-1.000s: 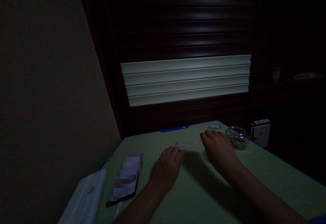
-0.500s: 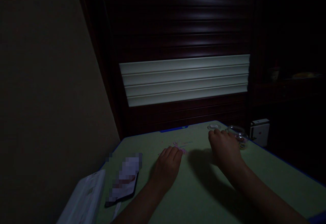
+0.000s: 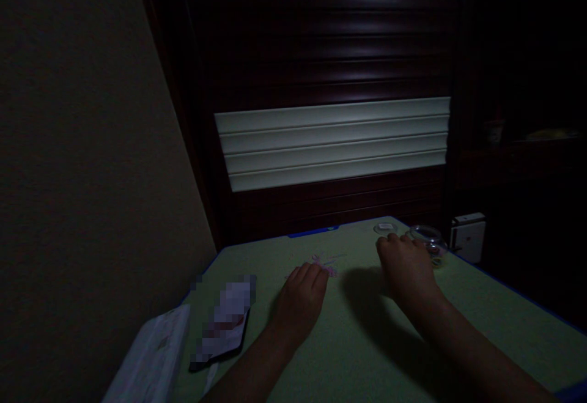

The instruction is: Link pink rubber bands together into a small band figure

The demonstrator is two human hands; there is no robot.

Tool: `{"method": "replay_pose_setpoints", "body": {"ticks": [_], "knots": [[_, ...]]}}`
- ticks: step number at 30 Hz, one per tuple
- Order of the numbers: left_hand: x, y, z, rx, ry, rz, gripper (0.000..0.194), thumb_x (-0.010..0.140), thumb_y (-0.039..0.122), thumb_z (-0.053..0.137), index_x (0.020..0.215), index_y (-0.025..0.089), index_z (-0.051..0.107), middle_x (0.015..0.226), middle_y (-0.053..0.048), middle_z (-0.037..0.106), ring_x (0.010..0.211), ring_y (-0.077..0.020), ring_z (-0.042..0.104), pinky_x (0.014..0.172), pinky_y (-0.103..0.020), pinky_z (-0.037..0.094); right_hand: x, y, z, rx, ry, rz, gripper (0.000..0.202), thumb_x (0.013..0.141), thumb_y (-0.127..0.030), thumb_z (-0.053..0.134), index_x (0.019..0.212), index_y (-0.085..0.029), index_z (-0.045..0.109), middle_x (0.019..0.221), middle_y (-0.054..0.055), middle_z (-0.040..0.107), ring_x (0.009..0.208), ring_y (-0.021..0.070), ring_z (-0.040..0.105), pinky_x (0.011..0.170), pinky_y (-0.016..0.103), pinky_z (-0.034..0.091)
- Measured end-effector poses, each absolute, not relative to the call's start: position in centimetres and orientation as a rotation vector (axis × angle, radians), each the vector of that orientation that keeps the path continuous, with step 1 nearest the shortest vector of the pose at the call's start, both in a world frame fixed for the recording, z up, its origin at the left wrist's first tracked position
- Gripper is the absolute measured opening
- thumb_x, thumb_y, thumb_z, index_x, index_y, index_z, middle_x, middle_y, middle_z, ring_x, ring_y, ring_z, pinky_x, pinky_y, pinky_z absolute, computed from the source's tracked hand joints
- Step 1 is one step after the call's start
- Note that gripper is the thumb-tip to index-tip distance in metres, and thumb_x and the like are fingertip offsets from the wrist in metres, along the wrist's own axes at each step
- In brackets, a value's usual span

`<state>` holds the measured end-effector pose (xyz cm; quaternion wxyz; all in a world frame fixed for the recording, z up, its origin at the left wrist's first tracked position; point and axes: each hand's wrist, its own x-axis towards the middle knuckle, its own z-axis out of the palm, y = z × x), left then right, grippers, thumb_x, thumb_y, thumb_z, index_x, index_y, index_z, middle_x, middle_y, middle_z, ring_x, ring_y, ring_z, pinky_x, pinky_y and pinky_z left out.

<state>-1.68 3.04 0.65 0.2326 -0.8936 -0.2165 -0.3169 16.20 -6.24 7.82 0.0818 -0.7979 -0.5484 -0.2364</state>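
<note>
My left hand (image 3: 300, 299) rests low over the green table (image 3: 348, 336), fingers together and curled downward. Just beyond its fingertips lie small pink and purple pieces (image 3: 331, 271), too dim to name. My right hand (image 3: 406, 268) is raised above the table, closed with the knuckles up, and throws a shadow to its left. Whatever either hand holds, if anything, is hidden beneath the fingers. Right behind my right hand stands a clear round jar (image 3: 425, 233) with small coloured items inside, partly covered by the hand. A clear lid (image 3: 385, 228) with a white label lies near the back edge.
On the left lie a device with a blurred-out screen (image 3: 227, 320) and a white box-like item (image 3: 149, 354). A wall (image 3: 92, 177) borders the left side. Dark slatted panels with a pale section (image 3: 334, 143) rise behind the table. A white box (image 3: 468, 238) stands beyond the right edge.
</note>
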Motion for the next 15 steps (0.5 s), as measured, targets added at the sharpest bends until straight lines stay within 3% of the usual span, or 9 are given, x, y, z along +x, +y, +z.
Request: {"method": "replay_pose_setpoints", "body": {"ticks": [15], "knots": [[-1.70, 3.02, 0.69, -2.458, -0.584, -0.863, 0.016, 0.088, 0.008, 0.037, 0.092, 0.014, 0.051, 0.084, -0.006, 0.055, 0.078, -0.0194, 0.051, 0.071, -0.035, 0.044, 16.20, -6.05, 7.67, -2.371, -1.649, -0.719, 0.020, 0.079, -0.008, 0.046, 0.088, -0.012, 0.063, 0.089, 0.016, 0.063, 0.084, 0.0238, 0.059, 0.069, 0.033, 0.037]]}}
